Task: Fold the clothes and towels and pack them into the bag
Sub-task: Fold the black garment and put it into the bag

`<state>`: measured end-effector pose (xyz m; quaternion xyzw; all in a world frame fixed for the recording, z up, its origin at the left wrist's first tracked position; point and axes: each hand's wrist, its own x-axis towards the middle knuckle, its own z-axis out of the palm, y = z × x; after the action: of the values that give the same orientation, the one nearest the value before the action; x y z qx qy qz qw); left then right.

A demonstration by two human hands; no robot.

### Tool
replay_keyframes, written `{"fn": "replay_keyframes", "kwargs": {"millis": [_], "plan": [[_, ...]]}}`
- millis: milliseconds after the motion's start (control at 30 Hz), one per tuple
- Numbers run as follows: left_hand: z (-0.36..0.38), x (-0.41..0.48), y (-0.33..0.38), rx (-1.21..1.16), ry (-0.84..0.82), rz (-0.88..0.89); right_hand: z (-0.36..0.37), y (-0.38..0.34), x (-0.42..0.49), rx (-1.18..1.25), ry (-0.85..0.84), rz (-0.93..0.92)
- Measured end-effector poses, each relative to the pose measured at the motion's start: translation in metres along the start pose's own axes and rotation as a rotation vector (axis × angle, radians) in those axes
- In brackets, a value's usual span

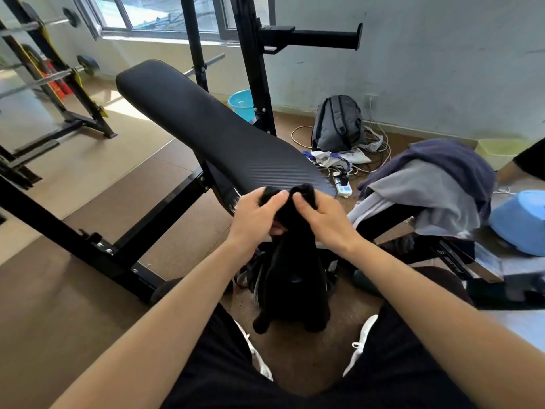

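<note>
Both hands are up in front of the near end of the black bench pad (pixel 206 122), gripping a black garment (pixel 295 276) by its top edge. The left hand (pixel 258 215) and the right hand (pixel 323 215) sit close together, fingers curled into bunched cloth. The rest hangs straight down between the person's knees, its lower end just above the floor. Behind it on the floor is what looks like a dark strapped bag (pixel 247 276), mostly hidden. To the right, a navy cloth (pixel 454 160) and a grey cloth (pixel 427 187) lie heaped on a second bench. A grey backpack (pixel 337 124) leans against the far wall.
</note>
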<state>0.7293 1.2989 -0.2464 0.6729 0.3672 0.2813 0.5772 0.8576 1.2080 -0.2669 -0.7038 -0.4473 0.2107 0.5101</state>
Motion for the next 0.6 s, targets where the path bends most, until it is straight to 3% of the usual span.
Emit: {"fn": "replay_keyframes", "kwargs": {"millis": [100, 233, 300, 367, 500, 600], "plan": [[0.007, -0.005, 0.006, -0.041, -0.118, 0.005, 0.002, 0.005, -0.013, 0.161, -0.208, -0.014], [-0.002, -0.007, 0.009, 0.090, -0.277, 0.042, -0.009, 0.016, -0.014, 0.029, -0.154, -0.137], [-0.006, -0.010, 0.008, 0.119, -0.344, 0.063, -0.012, 0.019, -0.012, 0.086, -0.141, -0.148], [-0.015, -0.011, 0.001, -0.015, -0.303, 0.076, -0.016, 0.020, -0.012, 0.203, -0.155, -0.066], [-0.037, -0.007, -0.042, -0.119, 0.040, -0.026, -0.029, 0.029, -0.015, 0.393, -0.182, 0.121], [-0.041, -0.017, -0.088, -0.153, -0.072, -0.300, -0.035, 0.030, -0.021, 0.555, -0.213, 0.208]]}}
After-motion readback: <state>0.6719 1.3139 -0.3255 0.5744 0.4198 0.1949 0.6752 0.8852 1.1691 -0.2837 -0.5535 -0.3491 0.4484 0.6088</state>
